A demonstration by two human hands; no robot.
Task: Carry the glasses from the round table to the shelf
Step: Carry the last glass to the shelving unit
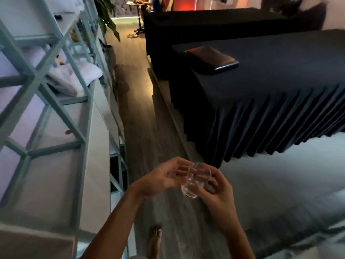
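A clear drinking glass (196,179) is held in front of me above the wooden floor, tipped with its rim up and away. My right hand (218,191) grips it from the right, fingers curled round its side. My left hand (164,176) is at its left side with fingers loosely bent, fingertips at the rim; whether they grip it is unclear. The pale blue-green shelf (80,128) with crossed braces stands along the left. The round table is out of view.
A long table with a dark pleated skirt (261,116) fills the right; a dark flat case (212,59) lies on its top. Folded white cloth (71,79) sits on the shelf. A wooden floor aisle (141,113) runs between. My bare foot (155,240) shows below.
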